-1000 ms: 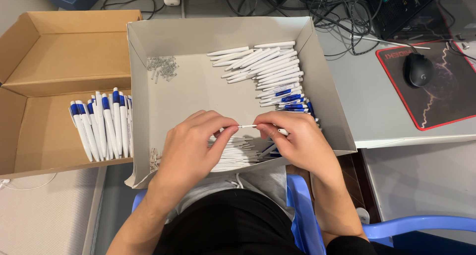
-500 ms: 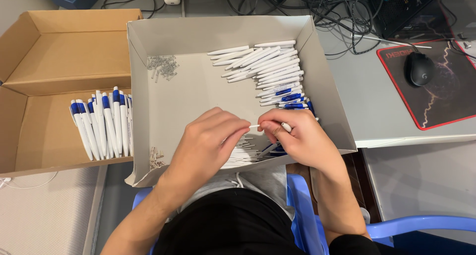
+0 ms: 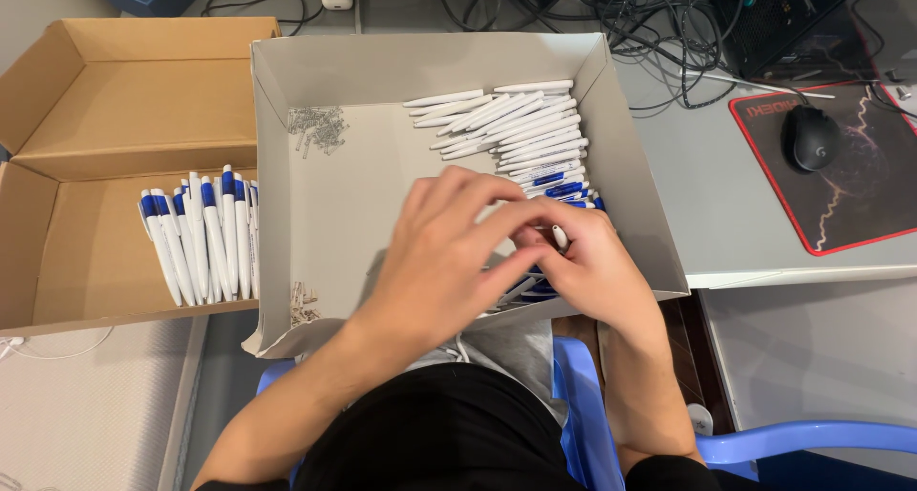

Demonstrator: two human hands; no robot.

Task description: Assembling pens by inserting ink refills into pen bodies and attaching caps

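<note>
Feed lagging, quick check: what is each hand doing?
Left hand: fingers curled over the thin white plastic pen part, grip hidden.
Right hand: pinching that pen part.

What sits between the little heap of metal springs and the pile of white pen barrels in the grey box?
Only bare box floor between springs and barrels, in the head view.

Pen barrels [image 3: 516, 123] lie in the tray [image 3: 420, 66], springs [image 3: 317, 128] to their left; finished pens [image 3: 201, 233] fill the box [image 3: 95, 99] further left.
</note>
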